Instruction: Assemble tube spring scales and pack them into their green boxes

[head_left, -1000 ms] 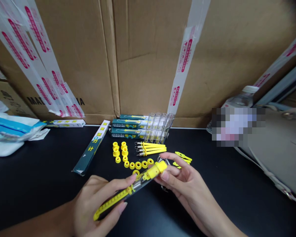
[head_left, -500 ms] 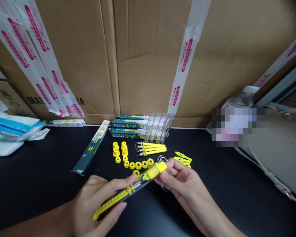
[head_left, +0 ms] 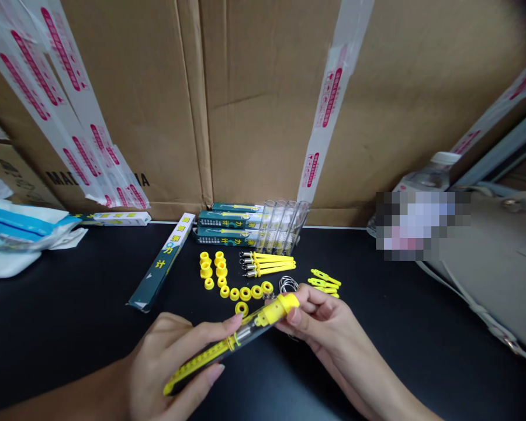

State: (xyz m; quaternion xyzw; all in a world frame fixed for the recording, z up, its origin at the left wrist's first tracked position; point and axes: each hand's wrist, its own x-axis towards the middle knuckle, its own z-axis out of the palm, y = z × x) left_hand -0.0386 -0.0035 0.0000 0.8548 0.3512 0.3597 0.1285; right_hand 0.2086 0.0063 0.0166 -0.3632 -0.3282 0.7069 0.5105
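My left hand (head_left: pixel 175 362) is wrapped round the clear tube of a spring scale (head_left: pixel 219 349), its index finger lying along the top and its thumb below. The tube slants up to the right, with a yellow graduated strip and a metal part inside. At the upper end sits a yellow cap (head_left: pixel 289 302), pinched between the thumb and fingers of my right hand (head_left: pixel 328 327). Just beyond the hands lie several yellow collars and rings (head_left: pixel 245 293), and metal wire hooks (head_left: pixel 288 284) partly hidden by my right hand. Yellow rods with metal ends (head_left: pixel 274 266) are lined up behind.
Several clear tubes (head_left: pixel 284 225) lean on green boxes (head_left: pixel 228 235) at the back. Another box (head_left: pixel 162 263) lies slanted to the left. Flat yellow pieces (head_left: pixel 324 282) rest right of the hooks. A bottle (head_left: pixel 433 175) and a bag (head_left: pixel 495 263) stand at right, a blue-white packet (head_left: pixel 26 228) at left.
The yellow cap has turned slightly and shifted a little right and down with my right fingers. My left hand keeps its hold on the tube almost unmoved.
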